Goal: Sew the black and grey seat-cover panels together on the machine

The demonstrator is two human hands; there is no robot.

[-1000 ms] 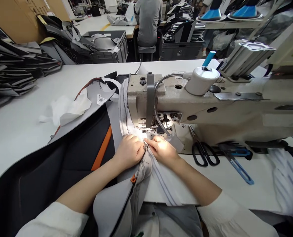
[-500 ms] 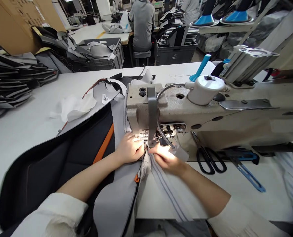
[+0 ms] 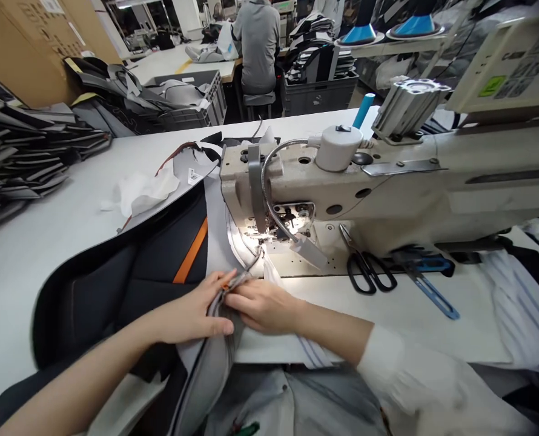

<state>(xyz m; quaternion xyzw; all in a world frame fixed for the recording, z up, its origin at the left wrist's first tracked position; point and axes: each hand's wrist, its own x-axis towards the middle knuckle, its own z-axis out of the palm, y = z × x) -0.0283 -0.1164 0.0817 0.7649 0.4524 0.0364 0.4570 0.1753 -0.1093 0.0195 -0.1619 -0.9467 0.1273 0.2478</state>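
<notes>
A grey and black seat cover (image 3: 154, 251) with an orange stripe lies under the head of the sewing machine (image 3: 292, 175) and hangs over the table's front edge. My left hand (image 3: 197, 312) is closed over the cover's grey seam edge, its thumb on the near side. My right hand (image 3: 264, 306) pinches the same edge from the right, fingertips close to a small orange tab (image 3: 225, 286). Both hands are in front of the lit needle area, where the seam runs beneath the machine. White striped cloth (image 3: 312, 351) lies below my right forearm.
Black-handled scissors (image 3: 369, 272) and a blue cutter (image 3: 433, 297) lie right of the needle area. Stacked fabric pieces (image 3: 28, 163) stand at the left. Grey crates (image 3: 315, 97) and a seated person (image 3: 259, 48) are behind the table (image 3: 133, 157).
Both hands have moved from beside the needle back toward me along the seam edge. The view has shifted, so the machine sits further left, and the cover's near part is now folded up.
</notes>
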